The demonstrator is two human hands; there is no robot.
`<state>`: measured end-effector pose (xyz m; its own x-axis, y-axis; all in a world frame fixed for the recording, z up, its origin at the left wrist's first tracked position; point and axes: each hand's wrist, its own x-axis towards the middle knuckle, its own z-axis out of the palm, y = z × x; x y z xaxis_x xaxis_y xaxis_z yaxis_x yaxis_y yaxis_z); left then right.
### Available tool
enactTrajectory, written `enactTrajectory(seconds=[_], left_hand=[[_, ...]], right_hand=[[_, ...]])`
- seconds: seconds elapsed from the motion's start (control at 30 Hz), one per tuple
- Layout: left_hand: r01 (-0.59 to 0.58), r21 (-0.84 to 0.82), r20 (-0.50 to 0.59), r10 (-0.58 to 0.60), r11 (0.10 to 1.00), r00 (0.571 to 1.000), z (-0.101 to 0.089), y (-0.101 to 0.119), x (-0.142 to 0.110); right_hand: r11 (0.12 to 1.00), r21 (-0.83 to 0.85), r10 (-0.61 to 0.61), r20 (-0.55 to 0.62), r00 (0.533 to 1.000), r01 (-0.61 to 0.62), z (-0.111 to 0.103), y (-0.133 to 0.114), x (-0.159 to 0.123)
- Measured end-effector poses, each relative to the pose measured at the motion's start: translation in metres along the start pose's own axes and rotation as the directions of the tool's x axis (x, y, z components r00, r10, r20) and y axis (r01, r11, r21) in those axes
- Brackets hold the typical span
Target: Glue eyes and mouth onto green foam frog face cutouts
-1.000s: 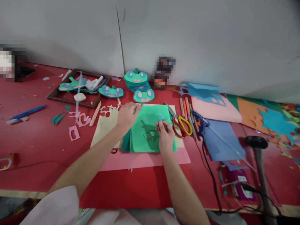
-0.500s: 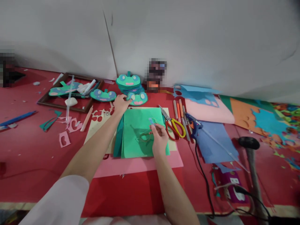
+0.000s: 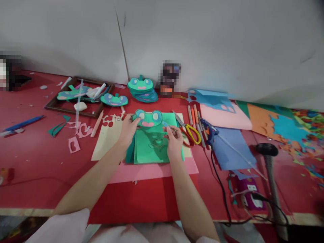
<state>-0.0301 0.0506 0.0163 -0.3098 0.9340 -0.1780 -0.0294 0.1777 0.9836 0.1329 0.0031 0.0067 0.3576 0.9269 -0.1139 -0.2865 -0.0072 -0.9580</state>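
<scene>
My left hand (image 3: 127, 131) pinches the left edge of a green frog-face cutout (image 3: 149, 118) with blue-ringed eyes and a pink mouth, raised above the green sheets (image 3: 152, 157). Between the thumb and fingers of my right hand (image 3: 175, 143) is a small light-blue piece (image 3: 165, 124), close to the cutout's right side; whether they touch I cannot tell. On the top green sheet lies a thin loop (image 3: 158, 144) that is hard to make out. Behind, against the wall, stands a stack of similar frog faces (image 3: 140, 84), and another frog face (image 3: 114, 100) lies left of it.
Scissors (image 3: 193, 135), several pens (image 3: 192, 116) and a blue glue gun (image 3: 209, 131) with a black cord lie to the right. Farther right are a hammer (image 3: 268, 150) and a purple power socket (image 3: 249, 192). A brown frame (image 3: 87, 113) holding markers sits at the left.
My left hand has brought the frog-face cutout from in front of the stack toward me, over the green sheets. My right hand still pinches the blue piece, with its fingers slightly turned.
</scene>
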Motion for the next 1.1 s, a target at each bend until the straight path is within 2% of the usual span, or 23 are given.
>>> enactTrajectory(seconds=[0.13,0.23,0.33,0.5,0.63,0.8,1.0,1.1], left_hand=[[0.013,-0.004,0.059,-0.012,1.0,0.998,-0.007,-0.001,-0.026],[0.026,-0.077,0.134,-0.016,0.997,0.991,-0.005,-0.005,-0.036],[0.052,-0.213,0.208,-0.007,0.976,0.978,-0.002,-0.015,-0.039],[0.086,-0.296,0.22,-0.02,0.951,0.975,-0.001,-0.028,-0.035],[0.123,-0.254,0.275,-0.05,0.96,0.96,-0.002,-0.031,-0.032],[0.026,-0.165,0.253,0.017,0.986,0.967,-0.003,-0.036,-0.03],[-0.065,-0.009,0.3,0.065,0.998,0.952,-0.007,-0.028,-0.038],[-0.069,0.043,0.356,0.05,0.997,0.933,-0.008,-0.02,-0.04]], right_hand=[[0.999,0.034,-0.004,0.014,1.0,0.003,-0.005,-0.002,-0.002],[1.0,0.029,-0.006,0.017,1.0,0.005,-0.007,0.0,-0.002],[0.999,0.022,-0.032,-0.007,0.999,0.032,-0.008,0.003,0.0],[0.995,0.032,-0.091,-0.01,0.996,0.092,-0.009,0.001,0.002],[0.989,-0.055,-0.138,0.023,0.99,0.139,-0.008,-0.008,0.01],[0.983,-0.14,-0.113,0.058,0.992,0.12,-0.004,-0.019,0.033],[0.987,-0.133,-0.075,0.09,0.993,0.086,-0.004,-0.003,0.042],[0.993,-0.091,-0.066,0.125,0.99,0.077,-0.004,0.005,0.04]])
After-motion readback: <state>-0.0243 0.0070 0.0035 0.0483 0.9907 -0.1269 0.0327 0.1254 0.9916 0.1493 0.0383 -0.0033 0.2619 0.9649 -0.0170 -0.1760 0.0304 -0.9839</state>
